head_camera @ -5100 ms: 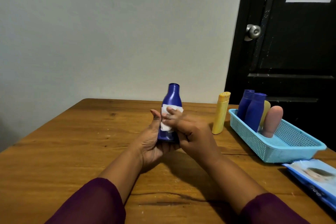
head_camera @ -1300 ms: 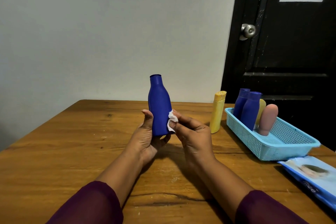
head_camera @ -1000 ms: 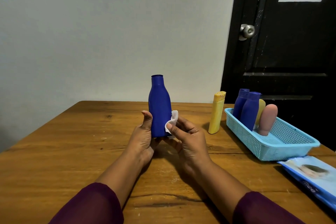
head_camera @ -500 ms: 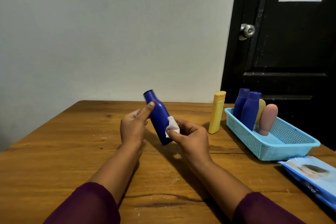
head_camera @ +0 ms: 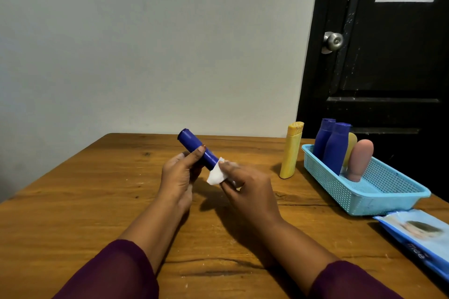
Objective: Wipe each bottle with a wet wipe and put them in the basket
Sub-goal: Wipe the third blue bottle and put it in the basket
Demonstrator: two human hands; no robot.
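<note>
My left hand (head_camera: 180, 175) grips a dark blue bottle (head_camera: 194, 147) that is tilted almost flat above the table, its cap pointing up and to the left. My right hand (head_camera: 245, 185) pinches a small white wet wipe (head_camera: 216, 176) against the bottle's lower end, which the wipe and fingers hide. A yellow bottle (head_camera: 291, 150) stands upright on the table beside a light blue basket (head_camera: 379, 195). In the basket lean two blue bottles (head_camera: 334, 147), a pink one (head_camera: 359, 160) and a yellow one.
A blue pack of wet wipes (head_camera: 418, 234) lies at the table's right edge, just in front of the basket. The wooden table (head_camera: 85, 201) meets a grey wall at the back; a black door (head_camera: 388, 56) stands behind the basket.
The blue bottle has gone from upright to nearly flat, its cap swinging down and left. My left hand now grips its middle, and the wipe has moved to its lower end.
</note>
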